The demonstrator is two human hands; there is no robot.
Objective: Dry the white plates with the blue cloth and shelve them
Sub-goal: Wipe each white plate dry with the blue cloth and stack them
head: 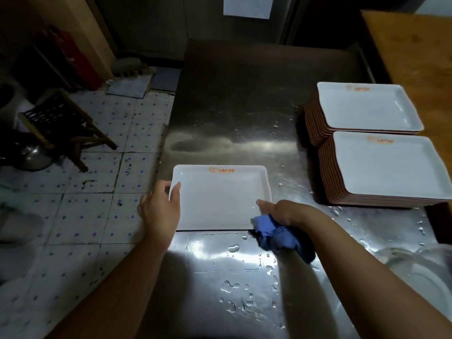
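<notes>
Left hand (160,209) gripping white plate (220,199) edge on wet steel table (232,106); right hand (285,212) clutching blue cloth (276,234) at plate corner

Two plate stacks (362,111), one loose plate (220,199)

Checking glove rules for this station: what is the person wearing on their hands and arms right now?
Nothing shows on either one. The left hand and right hand are bare, with no gloves, and no rings, watch or bands can be made out. Both forearms are uncovered down to the bottom edge of the picture, so no sleeves are in view.
</notes>
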